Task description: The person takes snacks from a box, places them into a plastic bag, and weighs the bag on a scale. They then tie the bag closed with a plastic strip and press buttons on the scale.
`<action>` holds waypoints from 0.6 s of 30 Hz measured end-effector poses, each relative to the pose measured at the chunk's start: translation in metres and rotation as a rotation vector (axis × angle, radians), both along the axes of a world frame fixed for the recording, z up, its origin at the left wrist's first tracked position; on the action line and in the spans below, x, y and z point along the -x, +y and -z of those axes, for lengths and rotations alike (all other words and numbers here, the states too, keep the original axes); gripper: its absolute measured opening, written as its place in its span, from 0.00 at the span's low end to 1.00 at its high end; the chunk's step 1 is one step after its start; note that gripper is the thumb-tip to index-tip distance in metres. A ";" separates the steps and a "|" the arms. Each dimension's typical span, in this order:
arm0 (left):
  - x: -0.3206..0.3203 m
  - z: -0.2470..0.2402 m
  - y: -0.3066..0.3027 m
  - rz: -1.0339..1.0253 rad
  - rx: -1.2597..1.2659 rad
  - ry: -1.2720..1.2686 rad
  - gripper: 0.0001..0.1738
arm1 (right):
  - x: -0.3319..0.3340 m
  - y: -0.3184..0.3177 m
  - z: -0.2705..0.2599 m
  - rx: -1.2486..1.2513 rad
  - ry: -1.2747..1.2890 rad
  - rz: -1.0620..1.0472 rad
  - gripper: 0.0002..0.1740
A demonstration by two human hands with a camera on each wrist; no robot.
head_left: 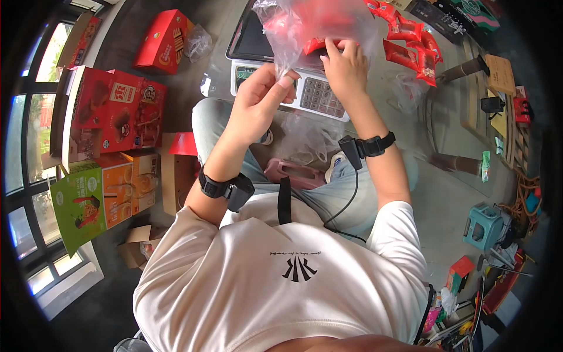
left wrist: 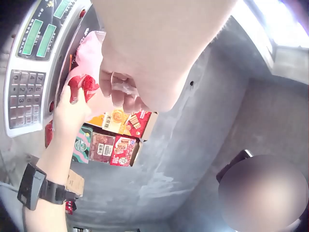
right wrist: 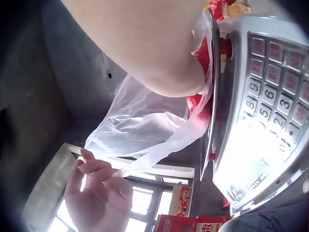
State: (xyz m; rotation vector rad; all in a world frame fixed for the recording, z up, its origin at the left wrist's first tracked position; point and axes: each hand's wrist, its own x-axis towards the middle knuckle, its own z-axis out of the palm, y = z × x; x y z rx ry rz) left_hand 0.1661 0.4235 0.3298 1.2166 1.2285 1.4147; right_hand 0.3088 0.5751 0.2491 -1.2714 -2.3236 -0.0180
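A clear plastic bag [head_left: 285,41] with red packets [head_left: 315,46] in it sits on the black pan [head_left: 247,40] of a scale [head_left: 321,94], right in front of the seated person. The left hand [head_left: 261,97] has the bag's edge pinched between thumb and curled fingers, drawing the film out taut to that side. That hand hovers over the near corner of the scale, the forearm slanting up from the lap.

The right arm reaches farther forward, bent a little inward, and the right hand [head_left: 345,67] is at the bag with the back of the hand up and fingers pointing away from the body, tips on one of the red packets; whether they grip it or only touch it, I cannot tell. Each wrist wears a black strap with a small camera.

Beyond the right hand lie loose red packets [head_left: 410,38]. A crumpled plastic bag [head_left: 302,135] and a pink stool [head_left: 293,173] show between the knees, and red gift boxes [head_left: 120,111] stand off to the person's left.
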 end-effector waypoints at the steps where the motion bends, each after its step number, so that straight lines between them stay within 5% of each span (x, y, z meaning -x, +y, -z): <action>1: 0.002 0.001 0.000 -0.003 0.004 0.011 0.11 | -0.004 0.002 0.005 0.002 -0.001 -0.002 0.28; 4: 0.010 0.005 0.001 -0.055 0.025 -0.056 0.12 | -0.019 0.000 0.006 0.254 0.155 -0.166 0.35; 6: 0.013 0.007 0.001 -0.070 0.036 -0.054 0.12 | -0.033 -0.003 0.004 0.021 -0.032 -0.228 0.44; 18: 0.025 0.008 0.000 -0.132 0.009 -0.152 0.07 | -0.040 -0.001 0.025 0.122 -0.190 -0.167 0.47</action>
